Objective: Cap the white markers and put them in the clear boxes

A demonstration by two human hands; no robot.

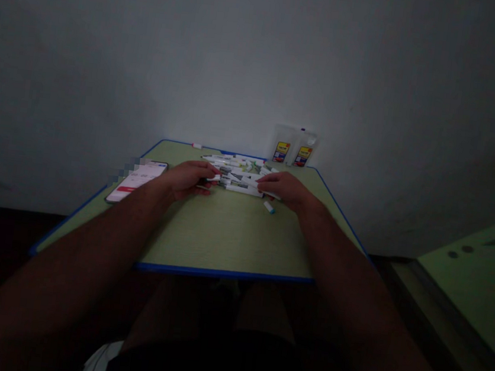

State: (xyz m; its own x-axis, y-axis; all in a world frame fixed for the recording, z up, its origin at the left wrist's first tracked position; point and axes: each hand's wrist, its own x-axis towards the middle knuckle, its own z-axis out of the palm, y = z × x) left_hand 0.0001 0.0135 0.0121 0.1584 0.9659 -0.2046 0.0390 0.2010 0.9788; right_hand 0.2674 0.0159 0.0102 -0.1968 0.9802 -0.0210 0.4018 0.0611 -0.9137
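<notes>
My left hand [188,179] is closed in a pinch on a small white marker cap [214,178]. My right hand [286,187] grips a white marker [249,181] whose free end points left, towards my other hand. The two hands are apart, with the pile of white markers [232,161] lying between and behind them. A loose cap with a teal end [269,207] rests on the table just below my right hand. Dim light and the distance hide the finer details of the fingers.
A light green table [227,243] with a blue edge stands against a grey wall. On its left lies a phone [138,182] with a lit screen. Two clear plastic cases [294,146] with yellow-and-red labels stand at the back right. A red-ended cap [197,146] lies at the back left.
</notes>
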